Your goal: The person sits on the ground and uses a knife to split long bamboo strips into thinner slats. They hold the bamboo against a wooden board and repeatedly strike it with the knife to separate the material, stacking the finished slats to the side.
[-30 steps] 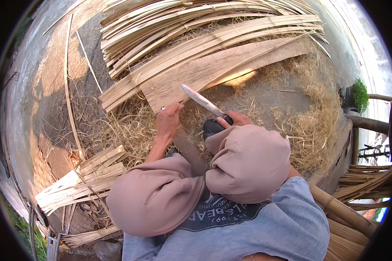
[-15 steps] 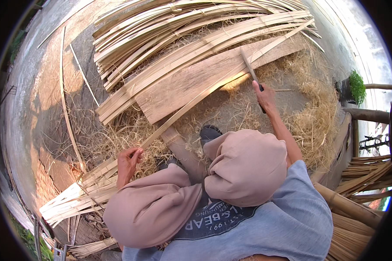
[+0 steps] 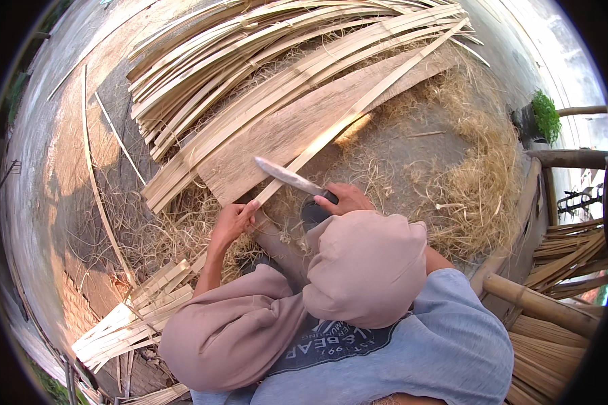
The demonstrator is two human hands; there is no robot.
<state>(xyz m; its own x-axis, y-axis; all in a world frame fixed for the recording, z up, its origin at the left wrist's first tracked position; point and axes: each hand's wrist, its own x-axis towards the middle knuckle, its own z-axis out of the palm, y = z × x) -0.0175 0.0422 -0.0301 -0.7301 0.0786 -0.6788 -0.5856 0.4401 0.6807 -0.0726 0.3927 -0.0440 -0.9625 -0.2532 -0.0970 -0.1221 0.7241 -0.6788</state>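
Observation:
My left hand (image 3: 232, 221) pinches the near end of a long, pale bamboo strip (image 3: 366, 101). The strip slants away to the far right across a wide wooden board (image 3: 240, 155). In my right hand (image 3: 350, 198) is the dark handle of a knife (image 3: 287, 177), gripped just in front of my right knee. Its blade points left and crosses the strip a little beyond my left fingers. Whether the edge bites into the strip, I cannot tell.
Beyond the board lies a large pile of bamboo strips (image 3: 203, 88). More strips (image 3: 142, 317) lie by my left knee. Curly shavings (image 3: 476, 192) cover the ground to the right. Bamboo poles (image 3: 544, 305) and bundled strips stand at the right, near a potted green plant (image 3: 546, 118).
The knife has come from far up the strip toward me, now close to my left hand. My left hand has moved forward and right, and the strip's near end has shifted with it.

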